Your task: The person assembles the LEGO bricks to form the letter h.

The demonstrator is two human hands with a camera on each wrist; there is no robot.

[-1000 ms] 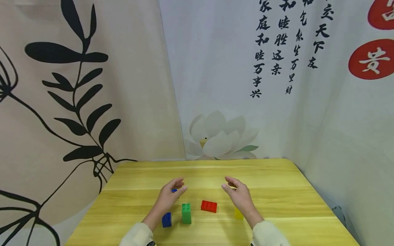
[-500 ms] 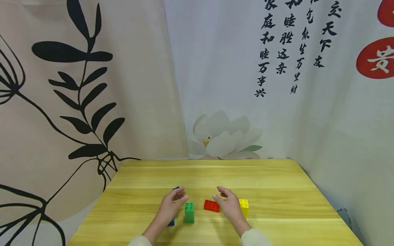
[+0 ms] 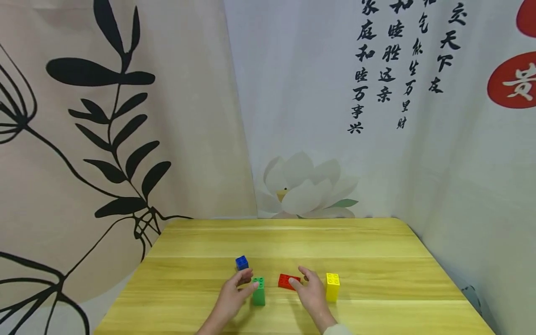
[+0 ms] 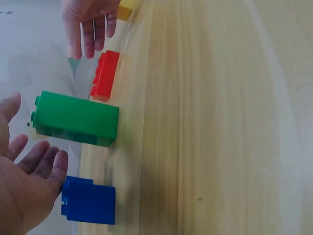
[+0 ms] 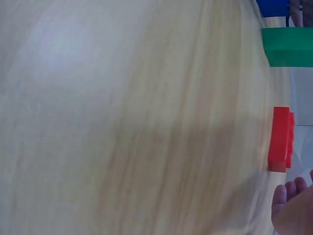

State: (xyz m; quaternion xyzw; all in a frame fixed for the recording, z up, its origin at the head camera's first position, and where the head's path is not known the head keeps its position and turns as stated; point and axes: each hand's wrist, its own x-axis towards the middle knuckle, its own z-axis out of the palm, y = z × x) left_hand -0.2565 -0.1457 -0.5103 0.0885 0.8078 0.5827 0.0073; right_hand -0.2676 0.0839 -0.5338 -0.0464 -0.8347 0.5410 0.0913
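My left hand (image 3: pixel 233 293), fingers loosely bent, hovers beside a green block (image 3: pixel 259 299), its thumb overlapping the block's top in the head view. Seen from the left wrist, the green block (image 4: pixel 78 117) has a seam across it and stands apart from the left hand (image 4: pixel 29 183). A blue block (image 4: pixel 90 203) is near those fingers. My right hand (image 3: pixel 311 294) holds nothing and hovers by a red brick (image 3: pixel 284 281), partly covering it. In the right wrist view, a small gap separates the right hand (image 5: pixel 296 210) from the red brick (image 5: pixel 279 139).
To the right of the right hand stands a yellow block (image 3: pixel 332 287). A blue block (image 3: pixel 241 263) sits behind the left hand. All lie on a wooden table (image 3: pixel 377 260), with a printed curtain (image 3: pixel 201 116) behind it.
Both hands have come lower and nearer the person, the right one also leftward toward the red brick. The yellow block and the far blue block are uncovered; the nearer blue block is hidden in the head view.
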